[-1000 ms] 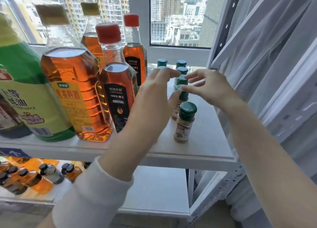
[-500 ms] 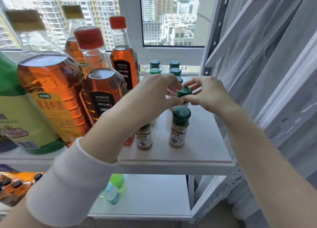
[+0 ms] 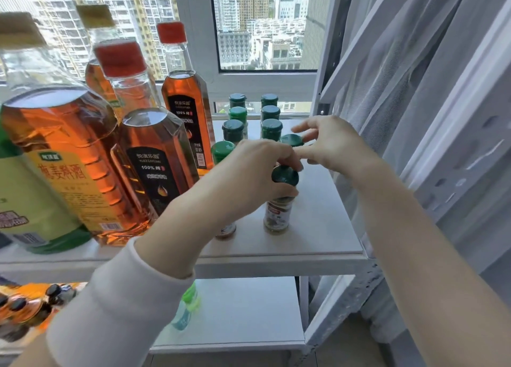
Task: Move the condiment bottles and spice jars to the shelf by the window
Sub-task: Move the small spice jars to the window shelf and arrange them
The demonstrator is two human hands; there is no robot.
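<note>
So, a spice jar with a dark green cap is held by the left hand just under that cap, grip wrapped snug round the neck. The jar is stood upright on the white shelf by the window, toward the near right part of the board. The right hand is held just beyond it, grip wide and loose, fingers stretched out pretty straight. A second green cap is seen between its index finger and thumb, but whether it's actually touched can't be told. Another jar is mostly hidden behind the left wrist, so only its bottom is seen. Farther back, more green-capped spice jars are lined up in two rows running toward the window. The left side of the shelf is taken up by amber bottles: a big yellow-label bottle nearest, a black-label bottle with a red cap just right of it, a far red-capped bottle behind that, and a tan-capped bottle at the back. A green-label bottle is cut off at the left edge. A lower shelf is seen below, with a small green-topped bottle partly covered by the pale sleeve. A grey curtain is hung along the right.
</note>
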